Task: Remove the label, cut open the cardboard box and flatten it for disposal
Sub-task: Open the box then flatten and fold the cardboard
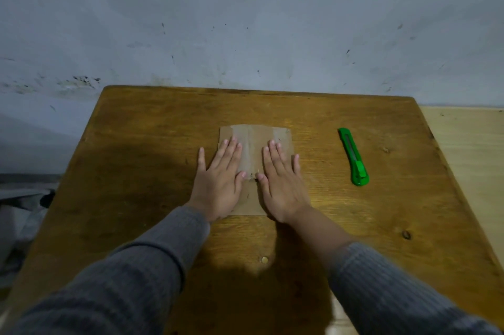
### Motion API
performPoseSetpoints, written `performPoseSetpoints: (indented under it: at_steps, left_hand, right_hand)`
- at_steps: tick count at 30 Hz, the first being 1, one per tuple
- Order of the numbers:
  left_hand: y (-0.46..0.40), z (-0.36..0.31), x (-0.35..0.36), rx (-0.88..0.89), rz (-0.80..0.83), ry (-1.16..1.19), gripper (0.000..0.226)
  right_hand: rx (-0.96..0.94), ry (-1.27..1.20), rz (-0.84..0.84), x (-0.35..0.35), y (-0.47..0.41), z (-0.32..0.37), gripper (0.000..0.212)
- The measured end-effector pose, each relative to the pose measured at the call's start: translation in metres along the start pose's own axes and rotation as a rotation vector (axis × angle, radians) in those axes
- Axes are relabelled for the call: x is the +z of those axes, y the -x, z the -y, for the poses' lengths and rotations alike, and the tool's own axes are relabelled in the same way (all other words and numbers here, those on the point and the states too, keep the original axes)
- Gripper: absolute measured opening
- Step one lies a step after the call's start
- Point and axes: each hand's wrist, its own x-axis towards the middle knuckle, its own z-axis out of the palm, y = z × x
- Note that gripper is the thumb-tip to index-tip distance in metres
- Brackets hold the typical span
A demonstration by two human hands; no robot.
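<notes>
- Two hands of yours lie flat on the cardboard box (255, 143), which is already pressed flat on the wooden table (152, 143).
- Your left hand (222, 182) presses the left half of the cardboard with straight, spread fingers, gripping nothing; its little finger reaches off the cardboard's left edge onto the wood.
- Your right hand (282, 187) presses the right half the same way, fingers straight and holding nothing.
- Between your two hands a strip of tape runs along the middle of the cardboard, away from you.
- Well to the right of your right hand, apart from it, the green utility knife (353, 156) lies on the table.
- Behind your fingertips stands a grey wall (245, 21).
</notes>
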Motion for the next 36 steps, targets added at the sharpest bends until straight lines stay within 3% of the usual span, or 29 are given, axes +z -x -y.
performPoseSetpoints:
  at_steps: [11, 14, 18, 22, 25, 32, 36]
  left_hand:
    - [-0.001, -0.005, -0.006, -0.03, 0.023, -0.011, 0.063]
    - [0.003, -0.007, -0.006, -0.13, 0.02, 0.009, 0.058]
    - [0.008, -0.011, -0.007, -0.256, 0.04, 0.047, 0.059]
    - [0.008, -0.01, -0.004, -0.253, 0.026, 0.05, 0.059]
    - [0.005, -0.012, -0.003, -0.279, 0.038, 0.07, 0.06]
    - [0.018, -0.031, -0.022, -0.428, -0.106, 0.729, 0.068]
    - [0.03, -0.035, -0.041, -0.436, -0.2, 0.884, 0.085]
  right_hand:
    - [0.011, 0.055, -0.042, 0.002, -0.002, 0.003, 0.065]
    - [0.027, 0.028, -0.065, 0.003, -0.001, 0.001, 0.063]
    - [0.179, -0.006, -0.147, 0.002, 0.003, 0.003, 0.058]
    - [0.393, -0.092, -0.145, 0.002, 0.002, 0.006, 0.055]
    - [0.436, -0.155, -0.134, 0.0, -0.001, 0.009, 0.059]
    - [0.34, -0.558, -0.309, -0.018, 0.014, 0.018, 0.048]
    - [0.348, -0.633, -0.425, -0.034, 0.031, 0.029, 0.046]
